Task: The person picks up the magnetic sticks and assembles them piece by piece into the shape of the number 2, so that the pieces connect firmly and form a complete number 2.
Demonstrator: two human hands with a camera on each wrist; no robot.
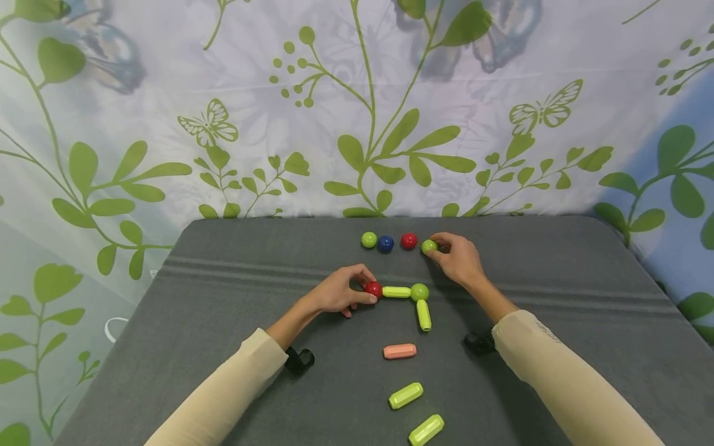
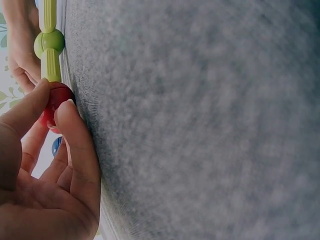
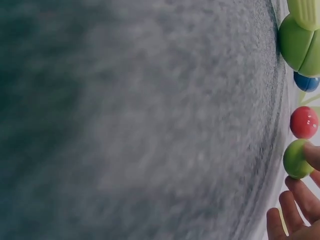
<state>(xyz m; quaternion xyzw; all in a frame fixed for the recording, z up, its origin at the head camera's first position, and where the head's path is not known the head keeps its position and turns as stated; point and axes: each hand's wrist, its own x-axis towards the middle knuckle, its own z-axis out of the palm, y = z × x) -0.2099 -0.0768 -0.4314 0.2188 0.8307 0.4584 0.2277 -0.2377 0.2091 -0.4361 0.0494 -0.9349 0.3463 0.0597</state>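
My left hand [image 1: 340, 290] pinches a red ball [image 1: 373, 290] between thumb and fingers, close over the grey cloth. From that ball a yellow-green rod [image 1: 396, 292] runs right to a green ball [image 1: 419, 292], and a second yellow-green rod [image 1: 424, 315] extends from there toward me, making a bent chain. Farther back, my right hand [image 1: 458, 259] holds a loose green ball [image 1: 429, 246] with thumb and fingers at the right end of a row of balls. In the right wrist view the thumb overlaps this green ball [image 3: 296, 159], with fingertips beneath it.
Left of the right hand stand a red ball [image 1: 409, 241], a blue ball [image 1: 385, 244] and another green ball [image 1: 369, 240]. Nearer me lie an orange rod [image 1: 399, 351] and two yellow-green rods [image 1: 406, 395]. A leaf-patterned curtain [image 1: 312, 124] hangs behind the grey table [image 1: 251, 248].
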